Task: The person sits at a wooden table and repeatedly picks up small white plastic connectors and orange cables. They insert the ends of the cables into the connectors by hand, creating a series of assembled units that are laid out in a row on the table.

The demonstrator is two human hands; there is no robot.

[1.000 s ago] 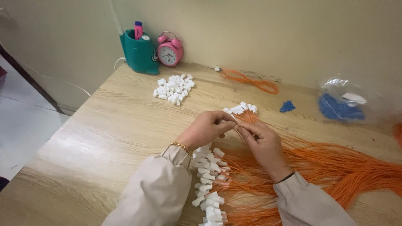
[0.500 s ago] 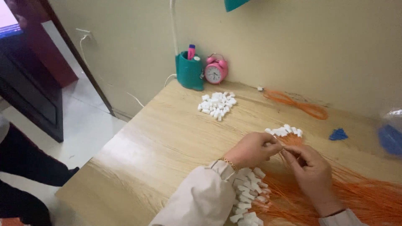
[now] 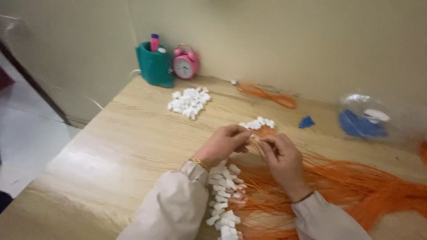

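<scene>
Pale wood-grain worktop carries a wide sheaf of orange cords, long axis running from the right toward both hands. The left hand and right hand meet fingertip to fingertip, pinching something small between them, too blurred to name; it lies equally near each. White clips: one pile far ahead, one row just beyond the fingers, one strung line under the left wrist. One teal cup, one pink clock.

Orange cords, white clips, teal cup, pink clock, blue bits.
</scene>
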